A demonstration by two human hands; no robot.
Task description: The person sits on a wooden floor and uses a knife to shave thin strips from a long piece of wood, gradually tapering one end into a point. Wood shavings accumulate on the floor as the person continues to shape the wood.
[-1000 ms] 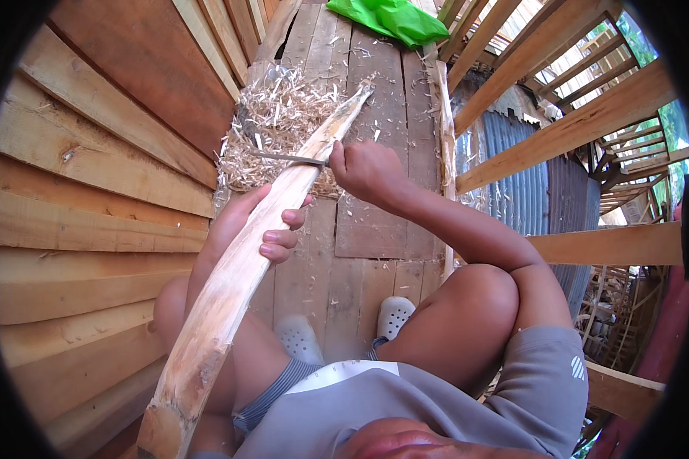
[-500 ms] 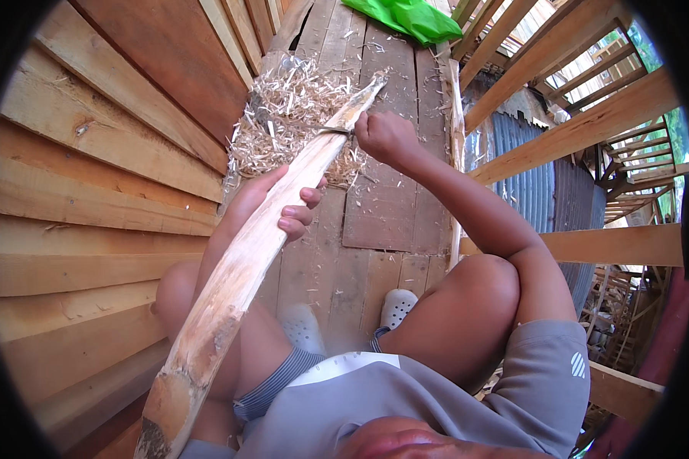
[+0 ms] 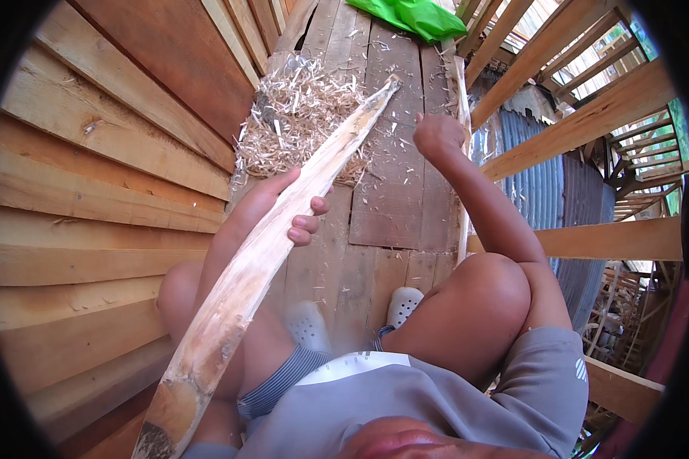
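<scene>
A long, pale, debarked piece of wood (image 3: pixel 241 283) slants from the lower left up to a narrow tip at the top middle. My left hand (image 3: pixel 262 200) grips it from below about midway, thumb on one side and fingertips curled over the other. To the right of the tip, my right hand (image 3: pixel 439 138) is closed in a fist around a knife, its handle hidden in the fingers. The knife's thin blade (image 3: pixel 396 121) shows only faintly, pointing left toward the wood and looking apart from it. Bark and brown patches remain on the wood's lower end.
Wood shavings (image 3: pixel 295 115) lie heaped on the plank floor (image 3: pixel 383 210) beyond my left hand. A bright green bag (image 3: pixel 413 17) rests at the far end. The plank wall (image 3: pixel 107 161) rises on the left, with wooden rails (image 3: pixel 582 122) on the right. My light clogs (image 3: pixel 308 325) stand below.
My right hand has moved right with the knife, off the wood where the blade lay across it. My left hand keeps its grip, and the view has shifted slightly.
</scene>
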